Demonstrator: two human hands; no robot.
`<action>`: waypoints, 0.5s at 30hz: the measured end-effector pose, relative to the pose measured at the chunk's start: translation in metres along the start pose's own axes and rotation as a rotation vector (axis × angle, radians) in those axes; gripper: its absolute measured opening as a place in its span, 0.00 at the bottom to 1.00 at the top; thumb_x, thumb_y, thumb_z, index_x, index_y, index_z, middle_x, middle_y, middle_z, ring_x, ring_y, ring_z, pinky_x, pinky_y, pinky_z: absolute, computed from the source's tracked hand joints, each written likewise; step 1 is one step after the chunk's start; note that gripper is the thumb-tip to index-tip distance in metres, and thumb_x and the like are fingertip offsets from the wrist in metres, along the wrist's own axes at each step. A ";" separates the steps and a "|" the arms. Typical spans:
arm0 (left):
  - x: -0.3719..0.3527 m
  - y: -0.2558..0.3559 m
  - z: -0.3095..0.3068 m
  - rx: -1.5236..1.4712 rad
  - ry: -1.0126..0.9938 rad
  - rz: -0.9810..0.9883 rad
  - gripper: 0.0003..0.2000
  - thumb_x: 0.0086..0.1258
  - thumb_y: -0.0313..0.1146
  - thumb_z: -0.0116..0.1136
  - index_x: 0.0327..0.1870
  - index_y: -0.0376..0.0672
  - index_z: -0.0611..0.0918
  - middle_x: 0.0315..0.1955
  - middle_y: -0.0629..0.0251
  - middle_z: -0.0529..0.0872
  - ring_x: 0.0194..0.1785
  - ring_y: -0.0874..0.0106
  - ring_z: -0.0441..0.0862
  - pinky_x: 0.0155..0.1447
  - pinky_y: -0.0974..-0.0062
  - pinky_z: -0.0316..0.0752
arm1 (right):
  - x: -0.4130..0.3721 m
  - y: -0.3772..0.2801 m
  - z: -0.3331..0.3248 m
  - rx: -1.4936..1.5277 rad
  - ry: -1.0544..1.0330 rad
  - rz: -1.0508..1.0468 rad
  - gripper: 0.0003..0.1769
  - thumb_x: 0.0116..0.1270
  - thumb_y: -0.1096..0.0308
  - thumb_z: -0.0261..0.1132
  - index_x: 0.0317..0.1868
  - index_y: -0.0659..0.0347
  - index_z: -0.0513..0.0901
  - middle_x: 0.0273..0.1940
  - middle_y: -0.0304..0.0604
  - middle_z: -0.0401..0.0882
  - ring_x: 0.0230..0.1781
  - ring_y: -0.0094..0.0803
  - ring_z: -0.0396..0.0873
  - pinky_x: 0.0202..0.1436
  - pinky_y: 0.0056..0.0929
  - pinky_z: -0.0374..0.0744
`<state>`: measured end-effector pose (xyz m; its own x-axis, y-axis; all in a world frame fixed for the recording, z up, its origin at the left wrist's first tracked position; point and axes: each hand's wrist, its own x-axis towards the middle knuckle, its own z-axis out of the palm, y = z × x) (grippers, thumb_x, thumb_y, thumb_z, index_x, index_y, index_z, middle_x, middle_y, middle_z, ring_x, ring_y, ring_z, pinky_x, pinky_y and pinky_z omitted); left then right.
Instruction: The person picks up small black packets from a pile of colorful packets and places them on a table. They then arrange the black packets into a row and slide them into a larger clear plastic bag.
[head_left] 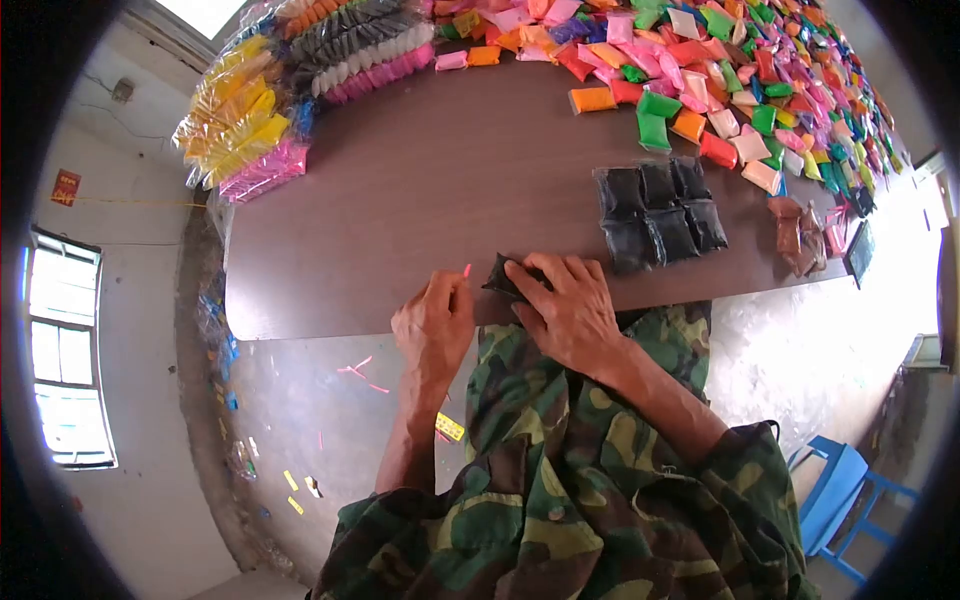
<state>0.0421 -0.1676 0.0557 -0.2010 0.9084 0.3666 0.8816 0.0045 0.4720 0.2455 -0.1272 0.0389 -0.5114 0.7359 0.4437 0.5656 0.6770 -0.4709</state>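
My right hand (565,305) is at the table's front edge, its fingers bent over a small black packet (499,277) that lies partly hidden beneath them. Just to its left, my left hand (435,315) is closed in a pinch. A thin pink strip (467,270) pokes up from between its thumb and finger; the rest of the strip is hidden. To the right of my hands, a sheet of joined black packets (660,215) in clear film lies flat on the brown table (420,190).
A heap of small colourful packets (700,80) covers the table's back right. Bundled packets in clear wrap (250,110) stand at the back left. Brown packets (797,235) lie near the right edge. Pink scraps (360,372) litter the floor; a blue stool (840,490) stands at right.
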 end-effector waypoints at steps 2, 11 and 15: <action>-0.003 0.015 -0.006 -0.095 -0.025 -0.005 0.03 0.72 0.26 0.69 0.38 0.45 0.85 0.28 0.53 0.87 0.31 0.50 0.88 0.36 0.59 0.79 | 0.000 0.000 0.001 -0.004 -0.008 0.019 0.29 0.64 0.67 0.77 0.67 0.55 0.85 0.58 0.41 0.79 0.55 0.43 0.80 0.57 0.47 0.74; 0.000 -0.020 0.001 0.047 -0.010 -0.033 0.02 0.74 0.30 0.68 0.40 0.46 0.86 0.27 0.54 0.88 0.32 0.50 0.89 0.36 0.56 0.80 | -0.003 0.001 -0.005 -0.080 0.008 -0.035 0.26 0.65 0.72 0.73 0.65 0.57 0.86 0.64 0.39 0.81 0.61 0.42 0.80 0.61 0.47 0.75; -0.003 -0.024 0.001 0.042 0.030 -0.049 0.04 0.74 0.32 0.69 0.40 0.45 0.85 0.26 0.55 0.88 0.30 0.51 0.88 0.35 0.55 0.79 | -0.008 0.003 -0.009 -0.174 -0.048 -0.090 0.24 0.74 0.70 0.61 0.69 0.59 0.83 0.69 0.45 0.80 0.74 0.42 0.74 0.74 0.51 0.71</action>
<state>0.0219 -0.1696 0.0421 -0.2559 0.8939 0.3679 0.8875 0.0664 0.4560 0.2573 -0.1312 0.0403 -0.5928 0.6748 0.4395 0.6173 0.7313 -0.2901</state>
